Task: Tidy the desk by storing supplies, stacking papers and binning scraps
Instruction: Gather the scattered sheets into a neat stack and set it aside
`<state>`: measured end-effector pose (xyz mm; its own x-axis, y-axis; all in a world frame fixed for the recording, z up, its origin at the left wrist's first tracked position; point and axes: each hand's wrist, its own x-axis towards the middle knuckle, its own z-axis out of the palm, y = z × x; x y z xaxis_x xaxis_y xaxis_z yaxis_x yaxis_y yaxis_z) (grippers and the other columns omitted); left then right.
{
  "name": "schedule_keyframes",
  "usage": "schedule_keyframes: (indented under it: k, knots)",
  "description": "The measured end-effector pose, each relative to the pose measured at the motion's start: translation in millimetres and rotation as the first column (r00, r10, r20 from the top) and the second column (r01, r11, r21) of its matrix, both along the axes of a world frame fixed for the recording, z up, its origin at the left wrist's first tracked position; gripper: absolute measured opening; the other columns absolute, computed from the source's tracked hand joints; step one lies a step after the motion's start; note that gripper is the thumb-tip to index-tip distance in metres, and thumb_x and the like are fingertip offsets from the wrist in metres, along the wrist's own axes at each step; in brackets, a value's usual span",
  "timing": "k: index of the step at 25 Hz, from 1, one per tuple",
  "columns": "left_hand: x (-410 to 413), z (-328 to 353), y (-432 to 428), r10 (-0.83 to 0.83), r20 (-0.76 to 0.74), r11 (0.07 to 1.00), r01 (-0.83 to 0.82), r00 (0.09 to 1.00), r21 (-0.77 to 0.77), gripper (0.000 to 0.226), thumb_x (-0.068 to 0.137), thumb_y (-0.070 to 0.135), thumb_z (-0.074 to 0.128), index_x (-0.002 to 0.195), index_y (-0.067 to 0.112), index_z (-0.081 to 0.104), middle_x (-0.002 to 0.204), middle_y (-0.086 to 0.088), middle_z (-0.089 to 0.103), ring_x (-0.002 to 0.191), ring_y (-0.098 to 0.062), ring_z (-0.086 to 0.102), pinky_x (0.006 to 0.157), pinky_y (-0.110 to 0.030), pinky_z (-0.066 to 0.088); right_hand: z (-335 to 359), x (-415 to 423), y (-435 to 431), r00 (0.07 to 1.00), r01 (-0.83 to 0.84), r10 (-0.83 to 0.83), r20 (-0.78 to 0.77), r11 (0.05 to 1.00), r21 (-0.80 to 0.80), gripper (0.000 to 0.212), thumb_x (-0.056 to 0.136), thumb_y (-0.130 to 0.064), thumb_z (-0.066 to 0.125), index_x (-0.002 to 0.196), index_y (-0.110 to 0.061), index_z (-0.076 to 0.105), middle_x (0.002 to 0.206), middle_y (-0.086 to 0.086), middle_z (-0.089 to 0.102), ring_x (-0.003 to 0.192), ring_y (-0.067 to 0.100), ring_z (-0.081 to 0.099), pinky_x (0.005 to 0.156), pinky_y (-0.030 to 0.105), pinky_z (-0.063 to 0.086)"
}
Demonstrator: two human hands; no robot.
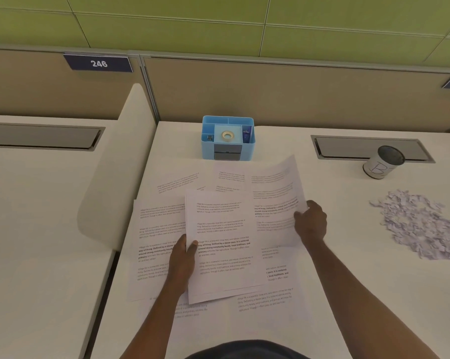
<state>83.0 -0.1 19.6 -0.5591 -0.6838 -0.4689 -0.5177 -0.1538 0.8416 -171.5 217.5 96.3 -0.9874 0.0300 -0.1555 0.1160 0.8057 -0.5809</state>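
Paper-stacking step in hand, by the look of it. Nearest, across the white desk (348, 281), loose printed sheets (156, 234) fanned and overlapping. Above them, left hand (183, 257) gripping the left edge of a gathered sheaf (223, 255), thumb on top. Slightly farther right, right hand (310, 221) pinching the edge of a lifted sheet (275, 200). Next, probably: lay that sheet on the sheaf, square edges, collect the rest. Farther right, paper scraps (420, 226) heaped, unbinned; beyond, a tin can (383, 163). Farthest, centre, a blue desk organizer (247, 151) holding a tape roll (227, 136).
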Motion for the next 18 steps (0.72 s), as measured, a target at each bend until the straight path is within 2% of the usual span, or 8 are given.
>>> schedule_keyframes:
  k: [4,7,10,12,15,18]
  knots:
    - [-0.6,-1.1,-0.6,0.006,-0.011,1.0,-0.006,1.0,-0.007,0.037,0.11,0.022,0.055,0.146,0.016,0.058,0.141,0.0,0.065,0.129,-0.023,0.061,0.113,-0.042,0.048,40.7,5.0,-6.6,0.976,-0.074,0.057,-0.208,0.995,-0.073,0.02,0.092,-0.012,0.06,0.11,-0.007,0.067,0.104,0.014,0.073,0.091,0.036,0.068,0.074,0.032,0.047]
    - [-0.9,7.8,1.5,0.022,-0.043,1.0,-0.021,0.999,0.022,0.026,0.111,0.017,0.054,0.136,0.022,0.061,0.13,0.004,0.066,0.12,-0.019,0.062,0.102,-0.033,0.047,59.6,11.0,-9.3,0.965,-0.119,0.065,-0.254,0.972,-0.202,0.019,0.091,-0.013,0.063,0.109,-0.008,0.07,0.1,0.008,0.074,0.081,0.026,0.067,0.072,0.024,0.045]
    - [-1.2,9.4,2.3,0.026,-0.049,0.999,-0.024,0.998,0.042,0.024,0.111,0.017,0.054,0.133,0.022,0.061,0.129,0.003,0.067,0.119,-0.02,0.063,0.101,-0.034,0.048,55.3,18.3,-9.8,0.995,-0.069,0.029,-0.099,0.903,-0.423,0.016,0.088,-0.014,0.069,0.104,-0.014,0.071,0.099,0.003,0.076,0.078,0.016,0.069,0.065,0.021,0.051]
    - [-1.3,6.5,1.4,0.035,-0.042,0.998,-0.033,0.998,0.046,0.028,0.111,0.018,0.054,0.137,0.02,0.063,0.133,0.001,0.068,0.123,-0.023,0.064,0.106,-0.038,0.05,38.5,26.0,-8.9,0.998,-0.031,0.058,0.035,0.845,-0.534,0.019,0.084,-0.017,0.075,0.102,-0.017,0.074,0.099,-0.001,0.077,0.084,0.019,0.074,0.077,0.034,0.061]
    - [-0.8,2.7,0.2,0.075,-0.059,0.993,-0.069,0.995,0.098,0.022,0.112,0.023,0.05,0.126,0.024,0.066,0.132,0.0,0.071,0.122,-0.022,0.066,0.112,-0.046,0.051,9.4,48.6,-7.9,0.973,0.002,0.13,0.192,0.823,-0.569,0.02,0.082,-0.013,0.078,0.101,-0.018,0.075,0.098,0.001,0.078,0.088,0.025,0.076,0.085,0.051,0.061]
    - [-0.1,2.7,1.1,0.147,-0.078,0.974,-0.13,0.986,0.186,0.041,0.114,0.035,0.045,0.149,0.019,0.058,0.149,0.003,0.061,0.136,-0.021,0.058,0.122,-0.048,0.043,-18.7,81.7,-6.7,0.937,-0.008,0.198,0.287,0.835,-0.55,0.017,0.086,-0.01,0.075,0.101,-0.017,0.075,0.1,0.003,0.078,0.09,0.026,0.075,0.086,0.053,0.06]
